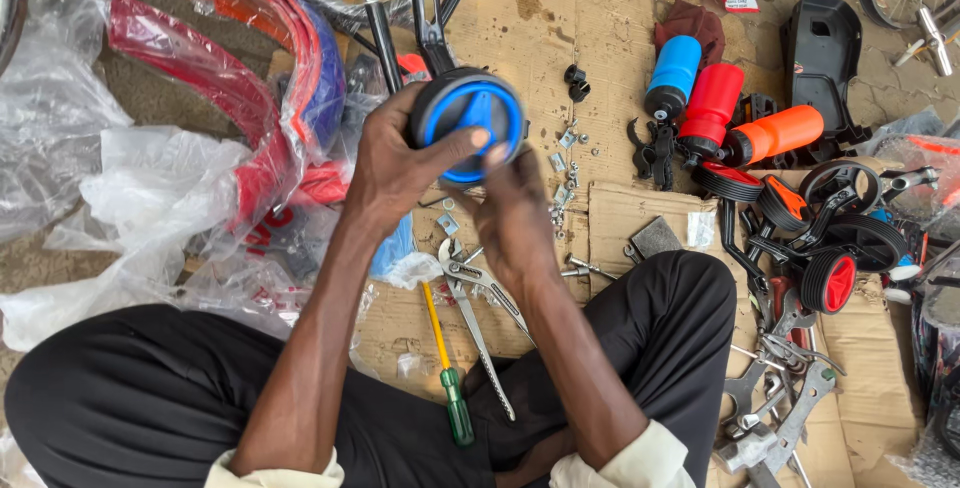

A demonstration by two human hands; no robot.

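A small training wheel (470, 118) with a black tyre and blue hub is held up over the cardboard. My left hand (395, 163) grips its left side, thumb across the blue hub. My right hand (515, 213) holds the wheel from below and the right, fingers on the hub. A black metal bracket (430, 13) rises from behind the wheel. Below my hands lie pliers (475, 293) and a screwdriver (450, 388) with a yellow shaft and green handle.
Small nuts and bolts (565, 163) lie scattered on the cardboard (560, 8). Blue, red and orange bottles (715, 103) and more training wheels (830, 278) lie to the right, with wrenches (790, 418) below. Red and blue mudguards (290, 58) and plastic wrap (120, 198) are on the left.
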